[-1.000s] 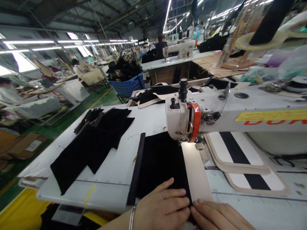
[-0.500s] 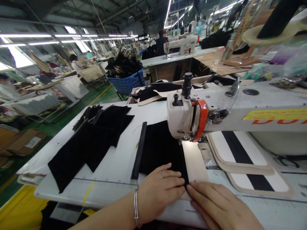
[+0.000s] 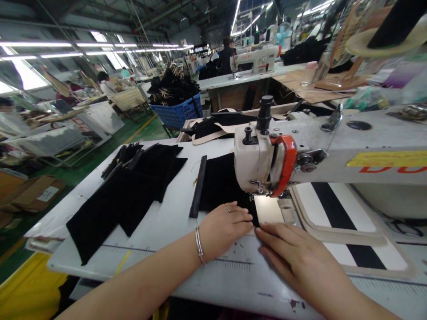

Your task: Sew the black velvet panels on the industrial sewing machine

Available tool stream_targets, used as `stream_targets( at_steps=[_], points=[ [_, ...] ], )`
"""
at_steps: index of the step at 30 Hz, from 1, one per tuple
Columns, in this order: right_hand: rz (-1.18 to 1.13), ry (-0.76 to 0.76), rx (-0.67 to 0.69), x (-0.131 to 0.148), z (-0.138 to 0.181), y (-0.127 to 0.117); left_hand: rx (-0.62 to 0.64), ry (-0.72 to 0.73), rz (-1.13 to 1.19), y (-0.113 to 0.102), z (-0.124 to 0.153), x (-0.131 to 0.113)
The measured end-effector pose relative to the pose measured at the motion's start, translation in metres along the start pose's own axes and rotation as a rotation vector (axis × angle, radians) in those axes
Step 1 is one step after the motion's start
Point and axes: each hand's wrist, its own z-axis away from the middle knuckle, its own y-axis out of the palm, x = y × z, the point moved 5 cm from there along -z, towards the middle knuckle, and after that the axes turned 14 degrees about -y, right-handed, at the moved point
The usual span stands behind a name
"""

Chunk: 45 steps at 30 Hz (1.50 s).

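Observation:
My left hand lies flat with fingers stretched on the near edge of a black fabric piece on the sewing table. My right hand lies flat beside it, fingertips pressing the near end of a beige strip that runs along the black piece's right edge. Both pieces reach under the head of the white sewing machine with its orange guard. A black zipper strip lies along the fabric's left edge.
A stack of black fabric pieces lies on the table's left half. Beige panels with black stripes sit right of the needle. Behind are a blue basket, other sewing stations and seated people. The table edge drops off at left.
The black fabric and beige strip have fed away from me under the machine head, and both hands have followed them forward toward the needle.

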Motion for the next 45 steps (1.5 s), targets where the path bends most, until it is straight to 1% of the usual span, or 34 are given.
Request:
stream_targets(
  at_steps=[4,10,17,22,30,36,39,43,45],
  points=[
    [-0.019,0.011,0.053,-0.012,-0.009,0.003,0.019,0.003,-0.008,0.001,-0.012,0.01],
    [0.045,0.018,0.087,-0.027,-0.02,0.01,0.011,-0.022,-0.012,-0.001,-0.032,0.025],
    [0.116,0.067,0.104,-0.039,-0.025,0.019,0.003,-0.087,-0.016,-0.005,-0.049,0.033],
    [0.12,0.084,0.125,-0.041,-0.028,0.02,-0.031,-0.149,-0.027,-0.005,-0.05,0.035],
    [0.127,0.1,0.1,-0.04,-0.028,0.02,-0.009,-0.184,-0.007,-0.003,-0.05,0.037],
    [0.115,0.065,0.058,-0.035,-0.026,0.017,-0.006,-0.139,0.028,0.0,-0.045,0.035],
    [0.129,0.056,0.028,-0.033,-0.025,0.016,-0.04,-0.173,0.07,0.002,-0.043,0.038],
    [0.139,0.009,-0.029,-0.031,-0.021,0.016,-0.119,-0.256,0.204,0.0,-0.038,0.044],
    [0.128,-0.025,-0.075,-0.031,-0.019,0.014,-0.129,-0.256,0.233,-0.001,-0.034,0.046]
  ],
)
